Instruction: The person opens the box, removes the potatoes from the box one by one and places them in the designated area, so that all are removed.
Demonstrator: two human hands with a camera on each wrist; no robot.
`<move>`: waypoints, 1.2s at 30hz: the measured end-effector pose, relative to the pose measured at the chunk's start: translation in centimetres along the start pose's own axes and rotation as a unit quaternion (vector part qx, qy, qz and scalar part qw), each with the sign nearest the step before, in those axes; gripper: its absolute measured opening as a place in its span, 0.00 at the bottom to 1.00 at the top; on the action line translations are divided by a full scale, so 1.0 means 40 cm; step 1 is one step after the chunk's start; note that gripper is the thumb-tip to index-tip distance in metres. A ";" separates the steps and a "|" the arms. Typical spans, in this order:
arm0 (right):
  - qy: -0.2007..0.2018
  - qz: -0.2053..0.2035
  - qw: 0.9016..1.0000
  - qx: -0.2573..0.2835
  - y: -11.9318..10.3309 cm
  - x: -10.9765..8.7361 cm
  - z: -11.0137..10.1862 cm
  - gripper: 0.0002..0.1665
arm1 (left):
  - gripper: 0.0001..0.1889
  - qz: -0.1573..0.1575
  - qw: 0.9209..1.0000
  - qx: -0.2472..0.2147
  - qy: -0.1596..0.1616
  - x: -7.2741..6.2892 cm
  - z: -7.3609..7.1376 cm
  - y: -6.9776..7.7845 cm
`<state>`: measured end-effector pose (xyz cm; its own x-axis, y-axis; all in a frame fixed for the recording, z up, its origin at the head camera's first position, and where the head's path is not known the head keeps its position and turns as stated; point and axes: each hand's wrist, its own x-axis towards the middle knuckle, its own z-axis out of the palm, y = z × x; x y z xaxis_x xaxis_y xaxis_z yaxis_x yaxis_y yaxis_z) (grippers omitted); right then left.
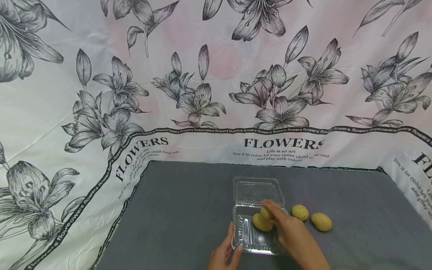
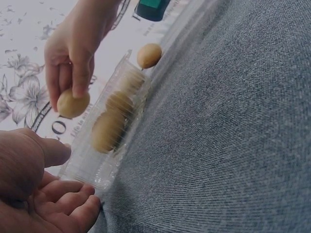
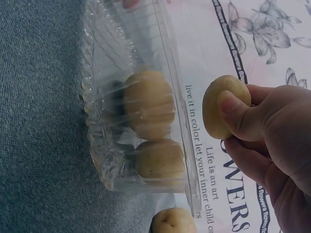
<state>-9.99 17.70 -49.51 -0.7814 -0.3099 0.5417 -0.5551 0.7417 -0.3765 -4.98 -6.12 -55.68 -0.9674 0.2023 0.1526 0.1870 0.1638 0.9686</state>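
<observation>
My right hand (image 1: 291,228) pinches a yellow-brown potato (image 3: 226,107) between thumb and fingers, above a clear plastic clamshell container (image 1: 248,245). The right wrist view shows two potatoes inside, a larger potato (image 3: 149,104) and another potato (image 3: 160,160), through the clear wall. From the head, one potato in the container (image 1: 261,222) shows; the right hand hides part of the inside. My left hand (image 1: 224,253) touches the container's near left corner, its thumb at the front and a finger along the side. In the left wrist view its fingers lie loosely bent.
Two loose potatoes, one potato (image 1: 299,212) and another potato (image 1: 321,222), lie right of the container on the grey tabletop (image 1: 175,210). The container's lid (image 1: 258,191) is folded back behind it. A flower-printed cloth (image 1: 202,146) hangs behind the table.
</observation>
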 end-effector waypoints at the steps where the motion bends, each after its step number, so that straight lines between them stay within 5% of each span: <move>1: 0.004 -0.003 1.000 -0.001 0.002 0.000 -0.001 0.39 | 0.35 -0.004 1.000 -0.001 0.001 0.000 0.000 0.001; 8: 0.015 -0.013 1.000 0.003 0.013 0.001 -0.009 0.43 | 0.35 -0.020 1.000 0.001 0.003 0.000 0.001 0.010; 19: -0.004 0.036 0.999 -0.010 0.023 -0.010 -0.025 0.40 | 0.36 -0.042 0.999 -0.003 -0.001 0.000 0.002 0.015; 36: -0.003 0.046 0.999 -0.007 0.046 -0.018 -0.044 0.41 | 0.35 -0.023 1.000 -0.001 0.000 -0.001 0.001 0.010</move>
<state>-9.96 20.34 -49.26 -0.8311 -0.2437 0.5000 -0.4764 0.7757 -0.4139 -4.88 -6.04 -55.31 -0.9749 0.1947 0.1083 0.1424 0.1704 0.9750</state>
